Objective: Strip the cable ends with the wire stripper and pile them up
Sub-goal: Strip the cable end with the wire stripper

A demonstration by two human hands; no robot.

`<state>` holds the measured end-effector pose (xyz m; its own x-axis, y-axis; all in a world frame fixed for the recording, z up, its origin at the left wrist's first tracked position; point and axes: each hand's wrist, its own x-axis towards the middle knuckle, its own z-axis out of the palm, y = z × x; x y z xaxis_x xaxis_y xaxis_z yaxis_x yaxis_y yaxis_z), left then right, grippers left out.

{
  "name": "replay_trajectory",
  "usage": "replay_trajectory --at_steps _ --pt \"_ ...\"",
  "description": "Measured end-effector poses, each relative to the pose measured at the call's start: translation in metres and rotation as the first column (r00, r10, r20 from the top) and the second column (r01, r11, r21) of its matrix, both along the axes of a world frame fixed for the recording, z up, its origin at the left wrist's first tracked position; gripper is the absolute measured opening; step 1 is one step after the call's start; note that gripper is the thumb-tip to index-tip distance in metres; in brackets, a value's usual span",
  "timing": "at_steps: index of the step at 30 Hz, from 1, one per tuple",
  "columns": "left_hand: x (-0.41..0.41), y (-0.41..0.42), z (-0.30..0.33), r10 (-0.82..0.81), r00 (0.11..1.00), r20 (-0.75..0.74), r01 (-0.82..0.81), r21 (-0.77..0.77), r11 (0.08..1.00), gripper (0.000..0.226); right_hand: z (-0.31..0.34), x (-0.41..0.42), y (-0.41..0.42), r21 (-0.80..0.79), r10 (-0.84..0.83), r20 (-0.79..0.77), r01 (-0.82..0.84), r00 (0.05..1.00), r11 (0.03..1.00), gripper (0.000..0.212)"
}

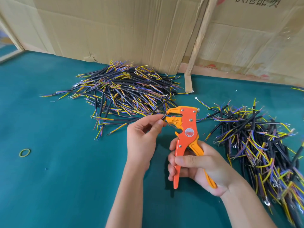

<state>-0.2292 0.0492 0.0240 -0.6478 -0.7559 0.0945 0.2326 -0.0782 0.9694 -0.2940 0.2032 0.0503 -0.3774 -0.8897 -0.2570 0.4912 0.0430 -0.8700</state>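
Hands [143, 137] w/ cable [162, 106], end hidden

Both bare forearms reach forward from the near edge of the table [49, 186], side by side, with no sleeves showing.

The right hand [197, 167] is held above the table, palm turned toward the left, wrist nearly straight. Its fingers curl round the two handles of the wire stripper [184, 137], and the thumb lies across the front of the nearer handle. The tool stands upright in this grip, its head pointing left.

The left hand [143, 137] is raised just left of the wire stripper, its back toward the viewer. Thumb and forefinger pinch a black cable [160, 106] right at the tool's mouth, while the other fingers are loosely bent beneath them.
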Motion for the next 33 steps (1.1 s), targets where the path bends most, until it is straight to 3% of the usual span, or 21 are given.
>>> replay_trajectory --at_steps 4,33 --pt "-0.0022 0.0013 -0.0017 0.016 1.0 0.005 -0.016 -0.045 0.999 0.036 0.001 -0.0008 0.001 0.014 -0.006 -0.012 0.006 1.0 1.0 0.035" --pt "-0.0026 0.0003 -0.0048 0.047 0.998 0.03 -0.045 -0.06 0.997 0.028 -0.001 -0.0008 -0.0007 0.049 0.0 -0.006 0.0 1.0 0.999 0.023"
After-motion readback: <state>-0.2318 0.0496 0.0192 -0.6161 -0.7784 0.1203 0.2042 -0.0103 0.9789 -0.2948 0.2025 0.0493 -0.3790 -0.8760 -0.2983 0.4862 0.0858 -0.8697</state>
